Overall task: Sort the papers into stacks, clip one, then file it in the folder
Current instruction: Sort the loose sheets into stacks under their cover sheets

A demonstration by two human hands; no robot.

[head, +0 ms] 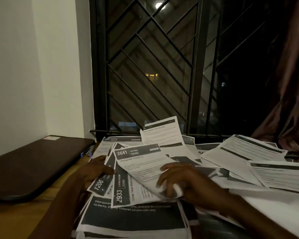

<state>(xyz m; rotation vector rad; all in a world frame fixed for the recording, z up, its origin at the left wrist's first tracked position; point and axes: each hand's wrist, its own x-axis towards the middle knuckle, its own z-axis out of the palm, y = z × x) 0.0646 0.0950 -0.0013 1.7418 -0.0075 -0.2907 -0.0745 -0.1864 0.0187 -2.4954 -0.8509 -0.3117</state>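
Note:
Printed sheets with dark headers lie spread over the table. My left hand (95, 171) grips a fanned bundle of sheets (121, 188) at its left edge, thumb on top; the sheets numbered 1206 and 2933 show in it. My right hand (181, 178) curls round the lower right part of the sheet numbered 2641, headed KITCHEN (140, 163), which bends up off the bundle. A thicker pile with a large dark block (133, 219) lies under both hands, near me. No clip or folder is visible.
A closed dark laptop (33, 163) lies at the left on the wooden table. More loose sheets (248, 152) cover the right side, and one sheet (162, 133) leans up near the barred window (152, 66). A curtain (290, 83) hangs at the far right.

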